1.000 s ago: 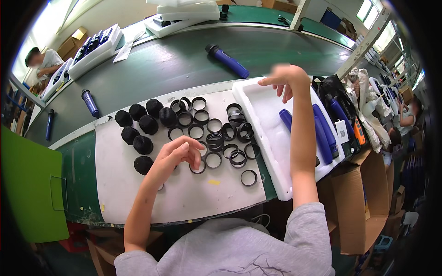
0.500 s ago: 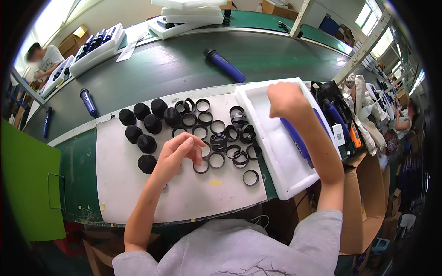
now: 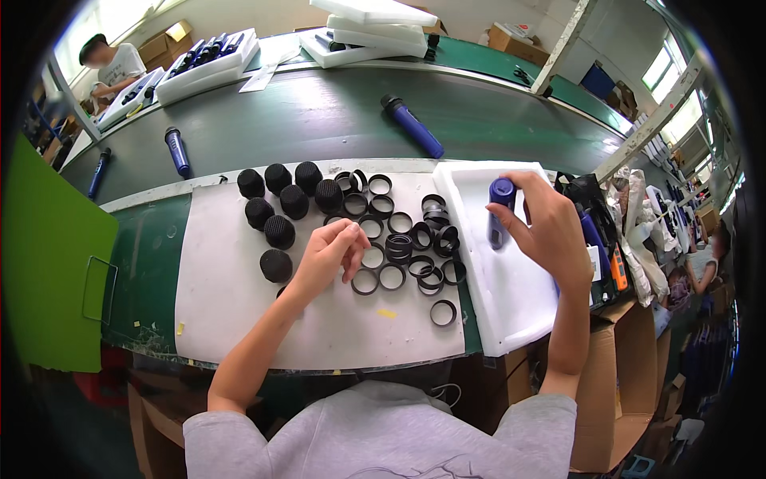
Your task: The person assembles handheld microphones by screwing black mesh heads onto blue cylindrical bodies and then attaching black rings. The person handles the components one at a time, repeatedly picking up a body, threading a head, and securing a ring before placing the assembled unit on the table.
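My right hand [image 3: 550,231] is closed around the upper end of a blue microphone body [image 3: 499,191], thumb on one side and fingers on the other. It holds the body tilted over the white foam tray [image 3: 511,319]. My left hand [image 3: 331,255] hovers over the white work sheet with its fingers curled in and the thumb against the index finger; whatever lies between them is hidden. Beside it are several black rings [image 3: 392,277], some stacked or overlapping. Several black mesh microphone heads [image 3: 276,266] stand to its left.
Beyond the sheet runs a dark green belt [image 3: 303,112] with blue microphones [image 3: 415,128] lying on it. Foam trays of microphones [image 3: 211,68] stand at the far left, near a seated person. A black bag [image 3: 582,191] and an open carton [image 3: 618,383] are on the right.
My right hand has turned from a fist over the tray and now shows the blue microphone body lifted and tilted in its grip. My left hand stays by the rings. The whole view has shifted.
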Tool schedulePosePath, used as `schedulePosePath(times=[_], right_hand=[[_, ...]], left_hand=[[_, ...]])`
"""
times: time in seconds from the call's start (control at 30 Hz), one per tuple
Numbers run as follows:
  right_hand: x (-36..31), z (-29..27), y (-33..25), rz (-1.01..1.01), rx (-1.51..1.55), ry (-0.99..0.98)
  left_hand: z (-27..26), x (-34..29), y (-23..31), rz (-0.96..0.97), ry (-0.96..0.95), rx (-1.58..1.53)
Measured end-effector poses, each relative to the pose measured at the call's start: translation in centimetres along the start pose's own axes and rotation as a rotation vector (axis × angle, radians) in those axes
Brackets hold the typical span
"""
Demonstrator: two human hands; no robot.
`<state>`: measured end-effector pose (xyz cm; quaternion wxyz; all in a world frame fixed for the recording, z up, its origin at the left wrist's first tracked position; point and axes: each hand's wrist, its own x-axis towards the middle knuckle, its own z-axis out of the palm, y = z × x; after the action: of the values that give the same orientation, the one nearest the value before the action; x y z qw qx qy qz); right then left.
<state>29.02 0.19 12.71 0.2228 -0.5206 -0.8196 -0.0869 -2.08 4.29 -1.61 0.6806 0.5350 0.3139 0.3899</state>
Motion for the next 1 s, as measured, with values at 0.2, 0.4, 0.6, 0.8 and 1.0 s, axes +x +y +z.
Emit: schedulePosePath(times=[0.2, 0.4, 0.6, 0.8, 1.0], right_hand=[[0.0, 5.0, -2.6, -0.420, 0.089, 0.271], [-2.2, 9.7, -5.8, -0.722, 0.055, 0.253], [-3.7, 11.8, -6.5, -0.849, 0.213, 0.139], [-2.9, 12.7, -4.7, -0.518, 0.510, 0.313], [-1.7, 13.7, -1.2, -0.117, 0.428, 0.063]], left_hand=[[0.8, -0.1, -0.5, -0.178, -0.292, -0.163], [1.7, -0.1, -1.3, -0.233, -0.207, -0.352], [3.2, -0.3, -1.8, -0.221, -0.049, -0.289], [3.1, -0.9, -0.4, -0.168, -0.050, -0.357], [4.4, -2.0, 0.0, -0.100, -0.112, -0.306]])
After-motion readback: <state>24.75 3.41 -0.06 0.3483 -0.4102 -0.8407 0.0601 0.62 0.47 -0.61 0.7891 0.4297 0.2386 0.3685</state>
